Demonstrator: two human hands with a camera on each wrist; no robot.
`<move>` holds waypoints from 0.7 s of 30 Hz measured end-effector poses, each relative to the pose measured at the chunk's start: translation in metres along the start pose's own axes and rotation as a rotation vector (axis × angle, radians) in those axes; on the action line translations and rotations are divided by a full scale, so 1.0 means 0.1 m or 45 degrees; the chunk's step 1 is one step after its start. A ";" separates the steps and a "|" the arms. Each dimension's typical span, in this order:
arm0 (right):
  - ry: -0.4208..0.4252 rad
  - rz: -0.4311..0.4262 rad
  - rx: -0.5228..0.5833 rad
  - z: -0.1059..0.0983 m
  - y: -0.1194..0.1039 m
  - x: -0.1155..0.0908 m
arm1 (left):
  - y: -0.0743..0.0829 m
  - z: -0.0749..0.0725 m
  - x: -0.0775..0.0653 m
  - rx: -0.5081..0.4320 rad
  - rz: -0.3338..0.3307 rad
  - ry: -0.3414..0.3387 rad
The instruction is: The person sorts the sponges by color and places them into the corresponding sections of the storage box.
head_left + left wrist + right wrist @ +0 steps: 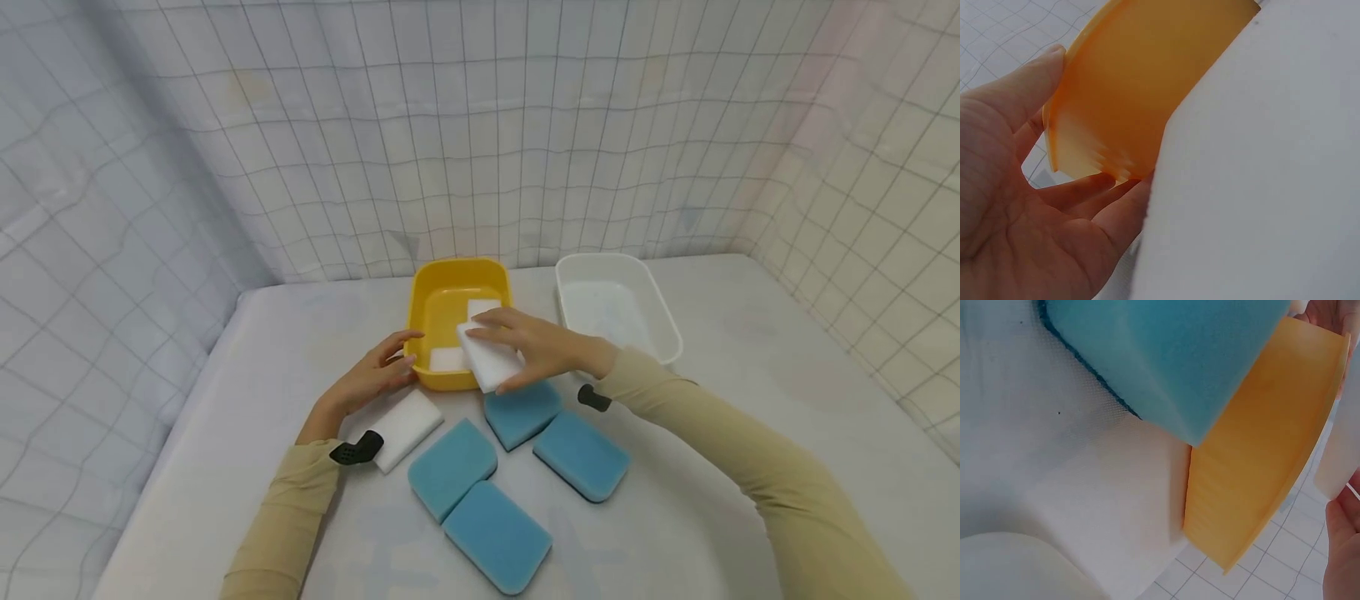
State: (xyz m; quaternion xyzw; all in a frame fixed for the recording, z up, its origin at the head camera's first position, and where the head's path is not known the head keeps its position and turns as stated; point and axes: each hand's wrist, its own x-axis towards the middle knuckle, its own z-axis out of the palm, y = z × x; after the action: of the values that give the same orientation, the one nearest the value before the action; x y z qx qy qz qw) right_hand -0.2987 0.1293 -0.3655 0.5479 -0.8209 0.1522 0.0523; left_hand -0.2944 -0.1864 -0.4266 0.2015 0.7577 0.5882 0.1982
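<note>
My right hand pinches a white sponge between thumb and fingers, tilted over the front right rim of a yellow basin. In the right wrist view, the thumb presses that sponge's lower edge. My left hand holds the basin at its left side. In the left wrist view, the thumb lies at the basin's rim and the fingers touch its outer wall. Two more white sponges lie inside, one at the front and one at the right. Another white sponge rests beside my left wrist.
A white basin stands right of the yellow one. Several blue sponges with dark undersides lie in front: one against the yellow basin, one to the right, two touching nearer me. Gridded white cloth hangs behind and at both sides.
</note>
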 end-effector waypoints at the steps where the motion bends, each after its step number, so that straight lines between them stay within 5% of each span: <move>1: 0.005 0.004 0.002 0.00 0.01 0.01 | 0.00 -0.01 0.00 0.000 0.002 0.001; 21: -0.001 0.139 0.057 0.03 0.10 0.25 | 0.01 -0.02 -0.01 0.006 -0.018 0.011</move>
State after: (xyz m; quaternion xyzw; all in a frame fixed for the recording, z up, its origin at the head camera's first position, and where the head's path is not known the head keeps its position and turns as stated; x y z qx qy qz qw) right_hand -0.3172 0.1096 -0.3636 0.5033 -0.8461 0.1729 0.0314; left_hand -0.2941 -0.1881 -0.4252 0.1939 0.7614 0.5858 0.1987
